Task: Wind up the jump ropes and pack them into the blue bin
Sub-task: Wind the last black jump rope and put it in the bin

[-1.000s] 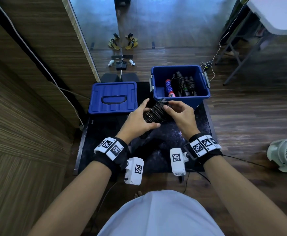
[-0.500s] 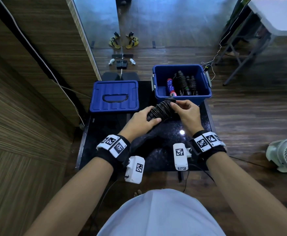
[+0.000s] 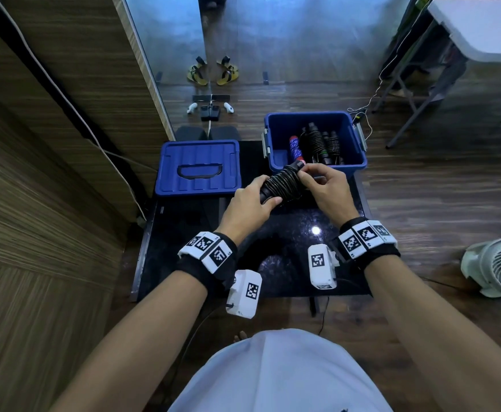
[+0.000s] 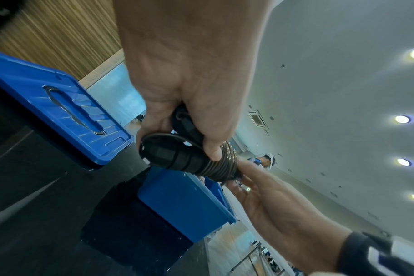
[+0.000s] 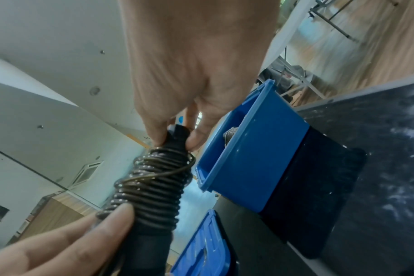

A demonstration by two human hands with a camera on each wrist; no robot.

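A black jump rope wound round its handles is held between both hands just in front of the blue bin. My left hand grips the near handle end. My right hand pinches the far handle tip, right by the bin's front rim. In the right wrist view the coils lie tight along the handles. Several wound ropes, black ones and a red-and-blue one, lie inside the bin.
The bin's blue lid lies flat to the left on the black mat. A white fan stands on the wood floor at right. A folding table stands at far right; a wooden wall panel runs along the left.
The bundle has tilted so its far end points at the bin and moved slightly toward it. My right hand shifted from the coil's side to the far handle tip.
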